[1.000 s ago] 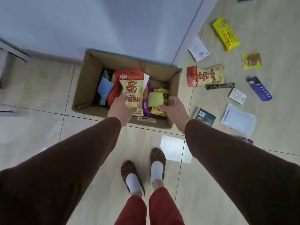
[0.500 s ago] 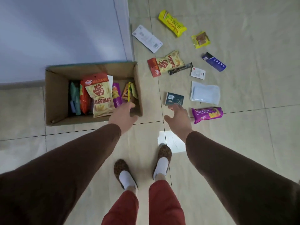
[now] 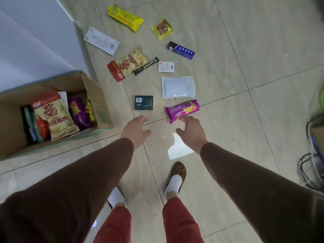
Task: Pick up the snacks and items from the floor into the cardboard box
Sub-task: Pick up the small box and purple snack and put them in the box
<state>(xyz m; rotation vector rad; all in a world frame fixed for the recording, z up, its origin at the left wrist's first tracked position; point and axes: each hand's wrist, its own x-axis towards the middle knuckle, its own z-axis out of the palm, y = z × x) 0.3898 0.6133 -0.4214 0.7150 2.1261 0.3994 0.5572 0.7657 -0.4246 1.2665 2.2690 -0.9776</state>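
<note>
The cardboard box (image 3: 98, 100) stands open at the left, with a chip bag and other snack packs inside. Several items lie on the tiled floor to its right. A purple snack pack (image 3: 182, 110) lies just ahead of my right hand (image 3: 192, 133), whose fingertips reach its near edge; the hand is open and empty. My left hand (image 3: 135, 130) hovers open and empty just short of a small dark green box (image 3: 143, 102). Farther off lie a clear blue pouch (image 3: 178, 87), a yellow-red chip bag (image 3: 127, 64) and a long yellow pack (image 3: 125, 17).
Also on the floor are a white card (image 3: 101, 40), a dark stick pack (image 3: 145, 66), a small white tag (image 3: 166, 67), a blue box (image 3: 181, 50) and a small yellow snack (image 3: 162, 28). Cables (image 3: 310, 172) lie at the right edge. A wall corner (image 3: 82, 41) rises behind the box.
Both hands let go of the chip bag and the yellow item over the box, then swung right toward the items on the floor. The view turned right with them.
</note>
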